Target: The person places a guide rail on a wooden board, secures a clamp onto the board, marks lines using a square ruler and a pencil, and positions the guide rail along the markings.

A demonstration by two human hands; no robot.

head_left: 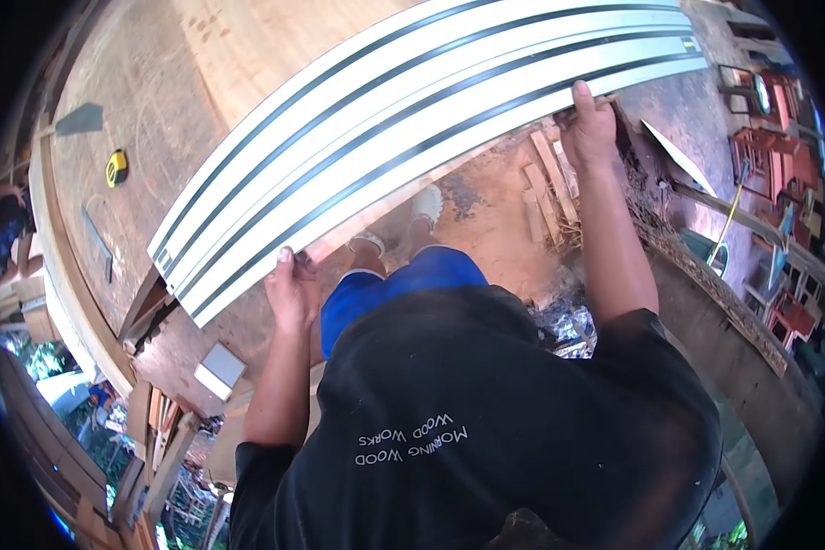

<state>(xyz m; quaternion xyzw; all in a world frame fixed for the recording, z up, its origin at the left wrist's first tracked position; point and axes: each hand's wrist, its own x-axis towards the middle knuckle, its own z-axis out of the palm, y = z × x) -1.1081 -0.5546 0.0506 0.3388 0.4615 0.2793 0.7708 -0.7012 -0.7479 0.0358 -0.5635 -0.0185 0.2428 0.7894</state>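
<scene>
A long, pale metal panel [412, 115] with dark lengthwise stripes spans the upper part of the head view, over a wooden worktop [165, 137]. My left hand [293, 289] grips its near edge toward the left end, thumb on top and fingers partly hidden below. Farther right, my right hand [588, 133] holds the same edge, its thumb on the upper face and its fingers under the panel. A yellow and black tape measure [116, 169] lies on the worktop left of the panel.
A dark flat piece [80, 120] and a thin metal tool [98, 243] lie at the left. Below is a white-topped box [220, 371]. Wood offcuts [545, 192] lie on the floor; red chairs [765, 160] stand at the right.
</scene>
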